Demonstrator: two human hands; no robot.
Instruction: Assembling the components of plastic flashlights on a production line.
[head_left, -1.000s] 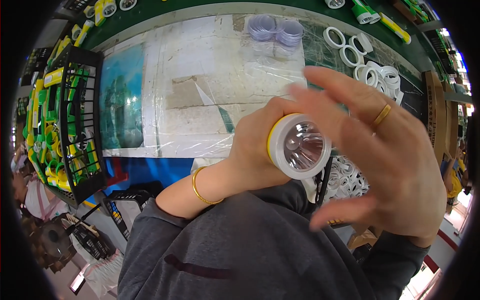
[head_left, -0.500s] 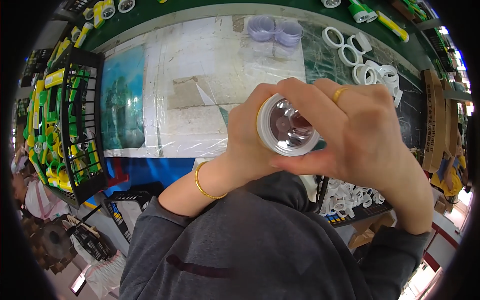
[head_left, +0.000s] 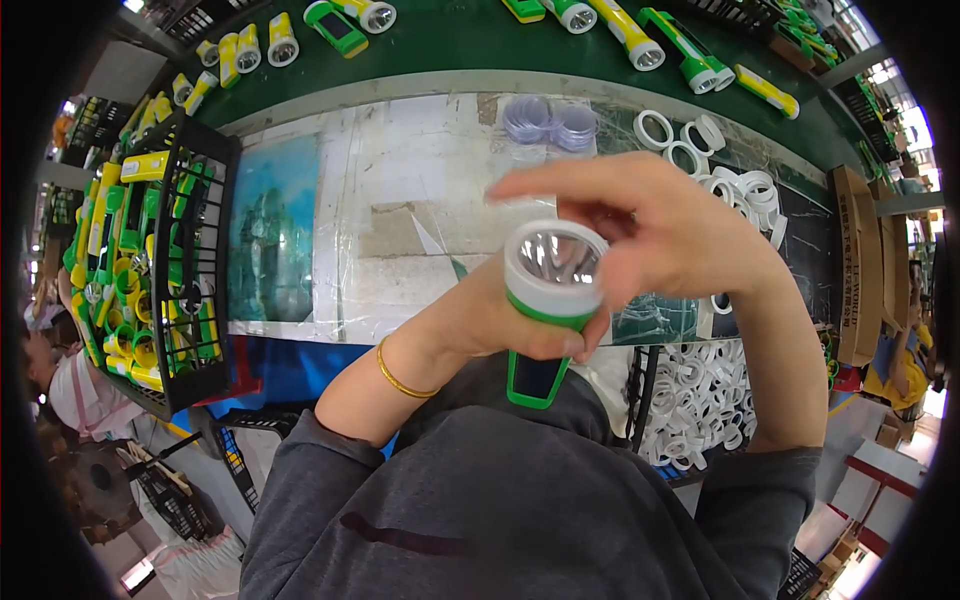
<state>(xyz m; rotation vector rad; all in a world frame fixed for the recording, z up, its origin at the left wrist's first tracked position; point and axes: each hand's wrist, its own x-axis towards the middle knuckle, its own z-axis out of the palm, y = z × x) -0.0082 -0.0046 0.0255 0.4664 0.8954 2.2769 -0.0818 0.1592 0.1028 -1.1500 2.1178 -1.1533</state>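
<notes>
Upright in my left hand is a green flashlight, my fingers wrapped round its neck. Its white head ring surrounds a shiny reflector that faces up toward me. My right hand hovers just right of and above the head, fingers apart and a little blurred. Its thumb is close to the ring; whether it touches cannot be told. Beyond my hands, stacks of clear round lenses lie on the bench, with loose white rings to their right.
A black crate full of green and yellow flashlights stands at the left. More flashlights lie on the green strip along the back. Below the bench's right side sits a bin of white rings. Cardboard stands at the right edge.
My right hand has let go of the flashlight head and lifted away with its fingers spread. The flashlight is now tipped more upright, so its green body shows. The view takes in more of the back.
</notes>
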